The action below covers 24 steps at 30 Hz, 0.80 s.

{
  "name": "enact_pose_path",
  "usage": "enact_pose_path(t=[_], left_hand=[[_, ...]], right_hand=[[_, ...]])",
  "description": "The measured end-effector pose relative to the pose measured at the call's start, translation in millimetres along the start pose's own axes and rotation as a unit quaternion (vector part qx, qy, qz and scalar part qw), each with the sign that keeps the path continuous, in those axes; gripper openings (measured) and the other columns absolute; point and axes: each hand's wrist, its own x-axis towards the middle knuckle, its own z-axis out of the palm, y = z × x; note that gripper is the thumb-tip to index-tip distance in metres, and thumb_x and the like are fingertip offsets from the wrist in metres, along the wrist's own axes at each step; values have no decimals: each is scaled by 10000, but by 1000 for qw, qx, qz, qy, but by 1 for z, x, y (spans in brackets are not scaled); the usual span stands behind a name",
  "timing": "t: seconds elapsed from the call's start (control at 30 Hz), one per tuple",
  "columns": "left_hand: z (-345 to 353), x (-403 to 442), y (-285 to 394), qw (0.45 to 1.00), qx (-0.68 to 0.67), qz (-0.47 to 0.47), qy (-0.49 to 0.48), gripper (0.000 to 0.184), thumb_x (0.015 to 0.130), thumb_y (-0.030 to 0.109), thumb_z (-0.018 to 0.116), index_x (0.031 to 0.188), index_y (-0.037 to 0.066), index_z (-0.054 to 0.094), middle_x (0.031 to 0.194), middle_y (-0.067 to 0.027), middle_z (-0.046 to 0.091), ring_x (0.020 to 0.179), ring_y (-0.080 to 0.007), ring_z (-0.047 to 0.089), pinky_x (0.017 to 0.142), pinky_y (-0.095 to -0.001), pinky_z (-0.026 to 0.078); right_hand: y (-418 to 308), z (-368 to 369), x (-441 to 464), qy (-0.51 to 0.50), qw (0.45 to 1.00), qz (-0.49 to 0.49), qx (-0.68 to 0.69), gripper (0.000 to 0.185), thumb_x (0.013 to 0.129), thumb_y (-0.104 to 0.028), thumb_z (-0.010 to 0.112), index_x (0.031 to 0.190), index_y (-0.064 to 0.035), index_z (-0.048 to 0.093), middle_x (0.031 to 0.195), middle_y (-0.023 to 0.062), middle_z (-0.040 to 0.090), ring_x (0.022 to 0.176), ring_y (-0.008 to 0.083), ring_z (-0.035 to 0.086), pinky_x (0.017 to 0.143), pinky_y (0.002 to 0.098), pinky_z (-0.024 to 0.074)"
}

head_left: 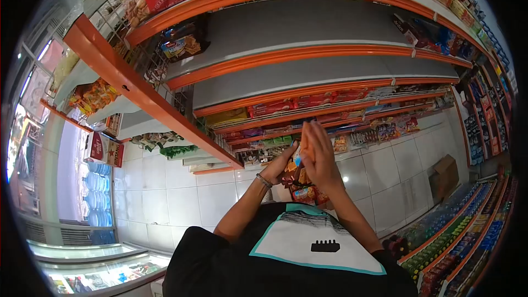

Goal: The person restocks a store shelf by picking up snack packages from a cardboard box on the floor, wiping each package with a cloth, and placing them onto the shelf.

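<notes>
My left hand (278,168) is raised in front of my chest, its fingers partly hidden behind a small orange and blue item (298,160). My right hand (320,157) is beside it, fingers stretched upward and close together, with something orange along the thumb side. Which hand bears the item, I cannot tell exactly. Below the hands, colourful snack packets (304,193) show near my shirt.
Ahead stands a shelf unit with orange edges (286,50). A few packets (184,47) lie at its left end, more (423,36) at its right. An orange post (148,99) slants at left. A cardboard box (444,176) is on the tiled floor at right, near bottle racks (462,231).
</notes>
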Motion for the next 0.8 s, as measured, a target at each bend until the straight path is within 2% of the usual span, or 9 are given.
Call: enact_pose_path(t=[0.1,0.2,0.27,0.33,0.37,0.5,0.6,0.67,0.8], left_hand=[[-4,2,11,988,-84,-4,-126,586,1015,569,404,1286,72,556,1138,-94,674,995,-175,691,814,-318,600],[5,16,5,974,-212,63,-50,586,1009,581,410,1286,84,552,1095,-88,681,971,-169,686,787,-326,595],[10,12,9,980,-171,91,-37,585,1006,579,426,1309,89,526,1110,-91,668,926,-172,685,744,-320,584],[4,12,2,996,-34,59,-65,668,999,574,454,1425,61,407,1308,-119,553,1142,-202,584,932,-340,496],[0,13,-1,995,33,43,-78,726,996,571,469,1483,47,347,1407,-133,496,1250,-217,533,1026,-350,452],[2,-1,11,981,151,98,-74,808,940,477,647,1527,58,283,1438,-130,467,1297,-215,468,1063,-362,412],[2,0,20,967,212,126,-67,882,875,490,725,1509,46,303,1425,-171,469,1295,-252,474,1049,-390,428],[0,5,16,959,251,119,-53,898,830,498,769,1477,37,351,1423,-182,466,1320,-279,459,1088,-389,398],[-4,-3,30,932,316,115,-137,886,795,407,829,1458,15,390,1425,-141,481,1328,-251,450,1114,-383,363]], right_hand=[[-4,7,2,66,990,104,64,583,992,-324,511,1472,-14,393,1544,207,333,1427,425,302,1164,543,241],[-26,11,-4,27,998,15,49,592,983,-321,528,1474,-18,393,1537,205,342,1425,427,305,1162,537,245],[-22,12,-5,11,999,12,48,577,976,-310,542,1465,-33,414,1527,200,356,1432,417,301,1165,531,244],[-8,6,2,83,996,10,23,553,974,-310,540,1456,-59,436,1527,191,357,1434,421,297,1158,529,260],[-3,2,6,139,989,30,40,465,1004,-297,512,1403,-58,511,1476,180,432,1339,382,432,1085,489,359],[18,-11,4,44,934,182,303,413,1047,-291,443,1244,23,623,1194,154,665,1126,251,627,979,369,468],[-16,-28,5,100,940,168,278,347,1039,-270,489,1196,-19,669,1091,134,696,918,241,655,812,371,504],[-10,-27,5,141,960,66,230,306,973,-222,563,1136,11,678,1045,155,709,984,252,678,853,351,506],[-7,-40,0,34,955,123,266,280,967,-204,566,1064,29,687,1025,150,717,947,258,693,859,348,511]])
